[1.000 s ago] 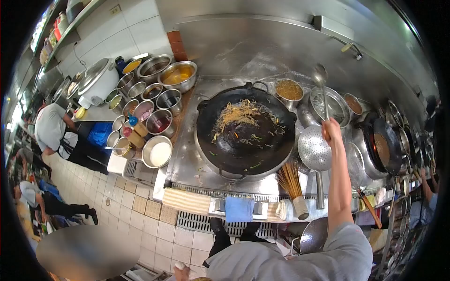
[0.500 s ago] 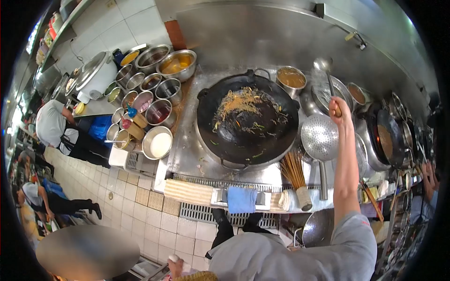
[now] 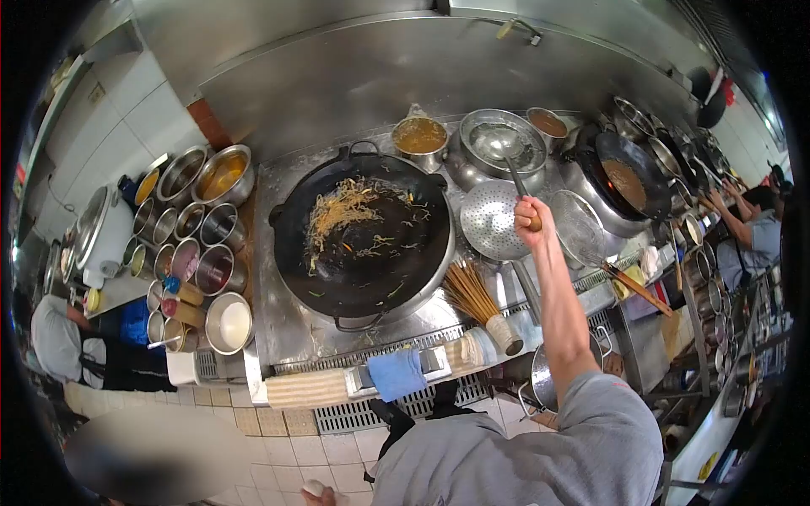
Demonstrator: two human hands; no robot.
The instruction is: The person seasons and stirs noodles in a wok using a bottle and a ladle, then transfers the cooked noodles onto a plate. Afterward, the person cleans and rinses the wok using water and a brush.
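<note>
Clenched the right hand round the wooden end of the ladle, well apart from its metal bowl, likely to spare the fingers heat and lengthen the reach. Aimed the ladle toward 11 o'clock from the fist, bowl over the wide metal pot; could not tell dipping from hovering. Saw only a cut-off part of the left hand near 7 o'clock at the bottom edge, close to a small white thing; could not tell gripping from mere touching.

Found the wok on the steel worktop at 9 o'clock from the fist, noodle-like strands bunched toward its 10 o'clock wall, perhaps because of pushing aside.

Reading round the wok, noted the brown-liquid pot at 1 o'clock, the wide pot at 2, the perforated skimmer at 3 and the bamboo brush at 4, probably grouped for the right arm. Noted skimmer and brush handles pointing toward 5 o'clock, presumably for quick grabbing. Spotted sauce bottles and a white-filled bowl at 8 o'clock, maybe set for easy scooping, and a blue cloth at 6, apparently handy for wiping.
</note>
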